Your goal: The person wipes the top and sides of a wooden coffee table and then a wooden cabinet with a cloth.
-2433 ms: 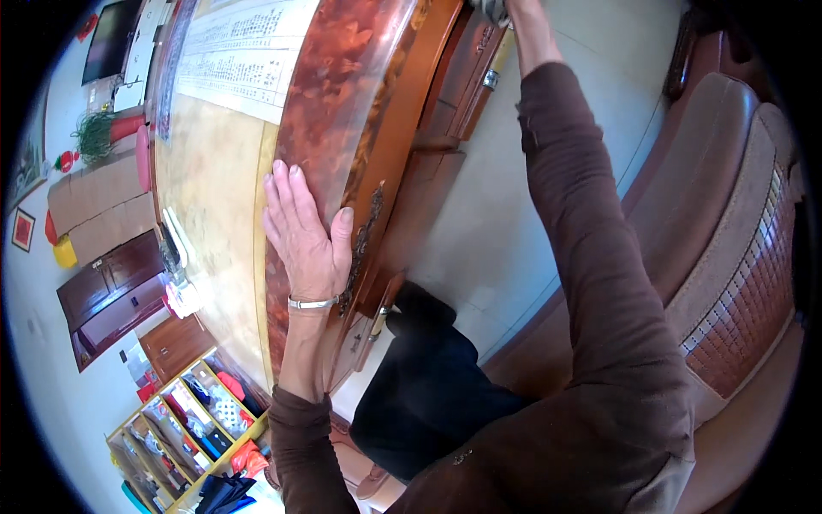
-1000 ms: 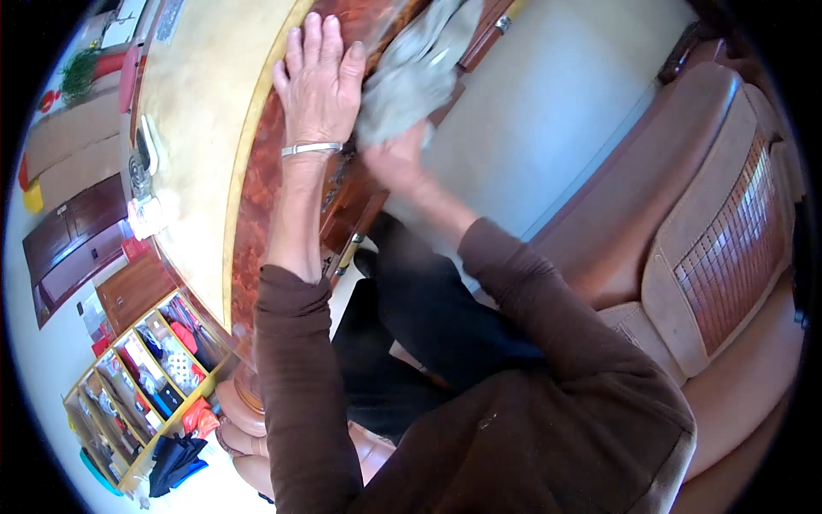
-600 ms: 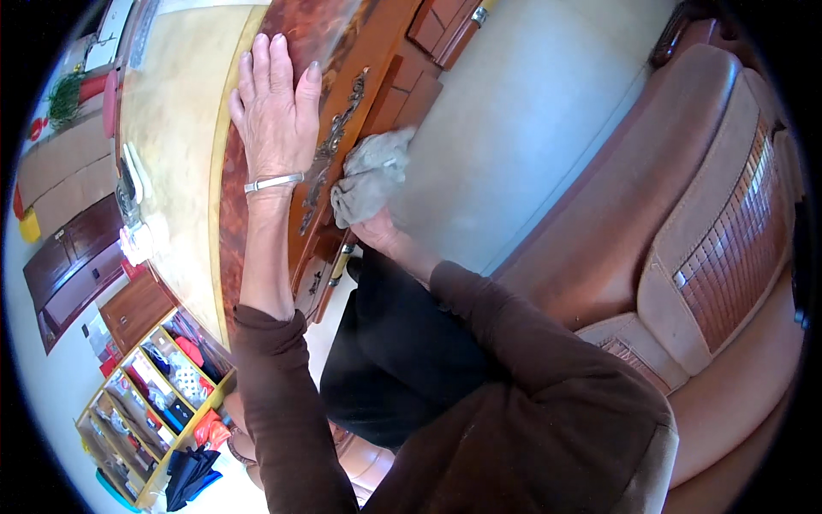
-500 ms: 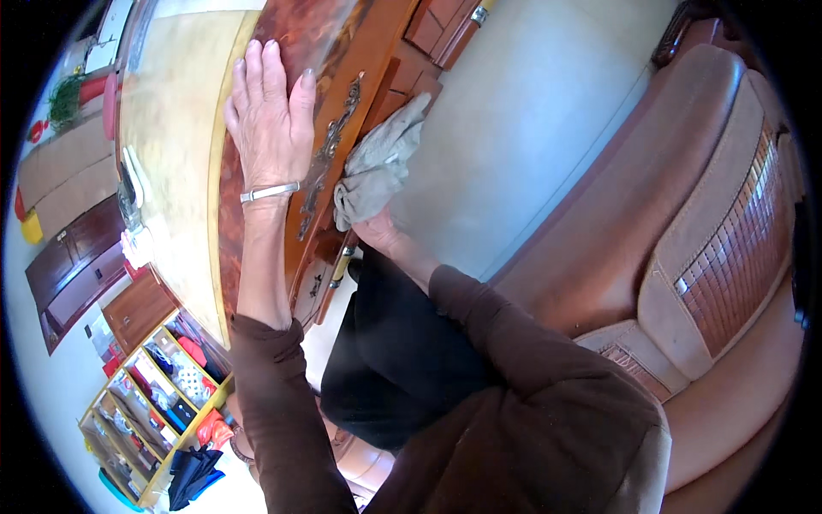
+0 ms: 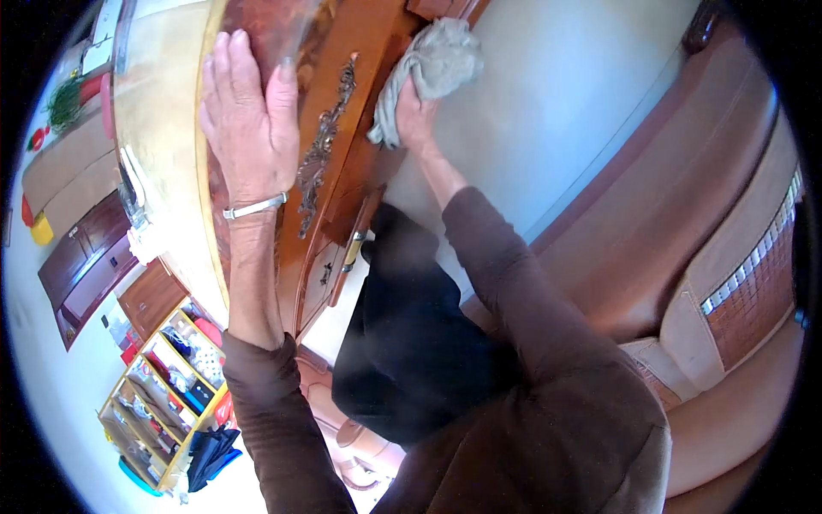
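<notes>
Right hand [image 5: 417, 111], fingers closed on grey cloth [image 5: 432, 73] against carved desk front [image 5: 342, 128]; left hand [image 5: 248, 120] flat, open, on tabletop [image 5: 163, 171]; risk: cloth likely snagging on ornate metal handle [image 5: 321, 154].

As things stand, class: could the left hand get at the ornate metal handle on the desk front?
Probably yes. The left hand lies flat on the desk top, its thumb right beside the metal handle. Nothing lies between them; the right hand with the grey cloth is off to the side.

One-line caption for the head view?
Right hand presses a grey cloth against the wooden desk front; left hand lies flat on top.
</notes>
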`<state>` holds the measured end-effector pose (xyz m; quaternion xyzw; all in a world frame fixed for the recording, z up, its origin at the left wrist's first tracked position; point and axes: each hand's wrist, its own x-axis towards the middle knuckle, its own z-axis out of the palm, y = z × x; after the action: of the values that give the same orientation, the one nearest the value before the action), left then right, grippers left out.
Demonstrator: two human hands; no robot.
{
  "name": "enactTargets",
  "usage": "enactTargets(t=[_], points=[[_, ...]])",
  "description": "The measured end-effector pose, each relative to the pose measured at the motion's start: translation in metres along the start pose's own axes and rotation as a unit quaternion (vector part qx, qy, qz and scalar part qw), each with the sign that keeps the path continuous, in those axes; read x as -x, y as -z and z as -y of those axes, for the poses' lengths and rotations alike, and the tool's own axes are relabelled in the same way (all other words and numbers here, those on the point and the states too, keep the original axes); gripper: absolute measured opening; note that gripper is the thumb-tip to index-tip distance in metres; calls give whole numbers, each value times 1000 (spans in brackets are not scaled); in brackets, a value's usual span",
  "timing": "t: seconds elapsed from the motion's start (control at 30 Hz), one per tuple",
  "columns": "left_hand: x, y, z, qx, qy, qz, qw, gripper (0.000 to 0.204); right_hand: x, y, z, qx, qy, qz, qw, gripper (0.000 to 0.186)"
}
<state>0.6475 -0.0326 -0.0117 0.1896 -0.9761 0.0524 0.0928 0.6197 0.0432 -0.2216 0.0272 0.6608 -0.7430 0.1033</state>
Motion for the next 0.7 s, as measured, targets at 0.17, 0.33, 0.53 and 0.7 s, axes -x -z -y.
enactTargets(t=[0.17, 0.33, 0.53, 0.7], points=[[-7, 6, -6, 36, -36, -6, 999, 52, -21, 12, -47, 11, 22, 17, 1000, 38], [-7, 11, -8, 47, -14, 4, 999, 51, -11, 17, -72, 92, 34, 17, 995, 35], [-4, 12, -6, 41, -28, 0, 999, 51, 42, 36, -85, 134, -78, 69, 985, 32], [0, 12, 0, 7, -48, -15, 999, 49, 122, 40, -47, 242, -268, 382, 851, 40]])
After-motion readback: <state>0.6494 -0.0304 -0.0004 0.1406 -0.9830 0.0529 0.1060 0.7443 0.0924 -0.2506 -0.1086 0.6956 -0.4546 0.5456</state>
